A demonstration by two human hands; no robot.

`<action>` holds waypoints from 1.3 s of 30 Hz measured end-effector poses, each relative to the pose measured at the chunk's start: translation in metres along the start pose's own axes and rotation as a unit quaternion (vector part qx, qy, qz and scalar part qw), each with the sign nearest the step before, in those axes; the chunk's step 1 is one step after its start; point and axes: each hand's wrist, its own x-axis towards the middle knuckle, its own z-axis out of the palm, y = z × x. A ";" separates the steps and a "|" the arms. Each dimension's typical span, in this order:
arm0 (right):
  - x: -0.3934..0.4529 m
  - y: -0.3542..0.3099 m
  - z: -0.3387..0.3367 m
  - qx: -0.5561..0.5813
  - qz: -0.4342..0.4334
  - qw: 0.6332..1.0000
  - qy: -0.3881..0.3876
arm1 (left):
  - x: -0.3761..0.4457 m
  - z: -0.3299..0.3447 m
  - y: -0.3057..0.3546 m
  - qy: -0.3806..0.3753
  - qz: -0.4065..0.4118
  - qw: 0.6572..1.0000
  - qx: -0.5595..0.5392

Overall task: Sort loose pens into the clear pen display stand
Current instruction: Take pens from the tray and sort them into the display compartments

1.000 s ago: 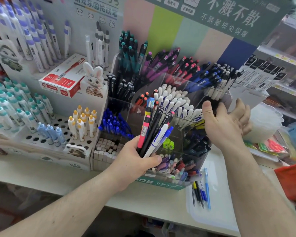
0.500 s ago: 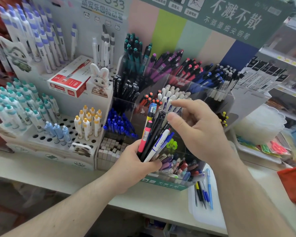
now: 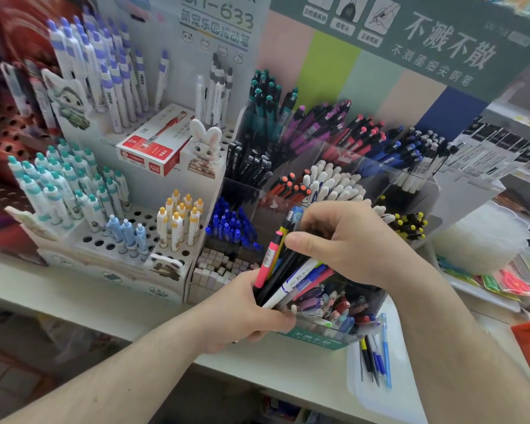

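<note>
Both hands are working one bundle of pens [image 3: 283, 270]: the left hand [image 3: 242, 313] is clutching its lower end, the right hand [image 3: 349, 243] is pinching among the tops, just before the clear stand [image 3: 315, 335] on the surface [image 3: 135, 307].

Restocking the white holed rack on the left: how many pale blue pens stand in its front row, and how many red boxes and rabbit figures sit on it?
pale blue pens: 3
red box: 1
rabbit figure: 1
Total: 5
</note>
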 end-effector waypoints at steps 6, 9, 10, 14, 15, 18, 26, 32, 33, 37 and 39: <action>0.005 -0.002 0.006 0.013 -0.003 1.000 0.011 | -0.001 -0.008 0.001 0.015 -0.011 0.999 0.029; 0.007 -0.002 0.001 0.037 0.000 0.999 0.014 | 0.000 -0.013 0.003 0.019 -0.017 0.999 0.037; 0.008 -0.002 -0.002 0.043 0.000 0.999 0.027 | -0.001 -0.015 0.003 0.024 -0.022 0.999 0.042; 0.010 -0.001 -0.010 0.050 0.007 0.995 0.085 | -0.002 -0.019 0.003 0.043 -0.017 0.998 0.045; 0.010 -0.002 -0.008 0.046 0.013 0.995 0.089 | -0.002 -0.018 0.003 0.045 -0.011 0.998 0.046; 0.009 -0.005 0.002 0.040 0.030 0.994 0.096 | -0.003 -0.014 0.004 0.054 -0.002 0.997 0.061; 0.001 -0.020 0.011 0.037 0.042 0.989 0.136 | -0.007 -0.013 0.006 0.069 0.006 0.994 0.085; 0.004 -0.019 0.024 0.014 0.042 0.984 0.175 | -0.009 -0.014 0.004 0.084 0.006 0.992 0.093; 0.005 -0.019 0.023 0.023 0.037 0.982 0.186 | -0.010 -0.015 0.004 0.085 0.006 0.993 0.086; 0.012 -0.021 0.009 0.068 0.028 0.959 0.272 | -0.014 -0.023 0.004 0.128 0.003 0.988 0.084; 0.017 -0.022 -0.001 0.094 0.022 0.933 0.347 | -0.017 -0.026 0.003 0.154 -0.001 0.985 0.075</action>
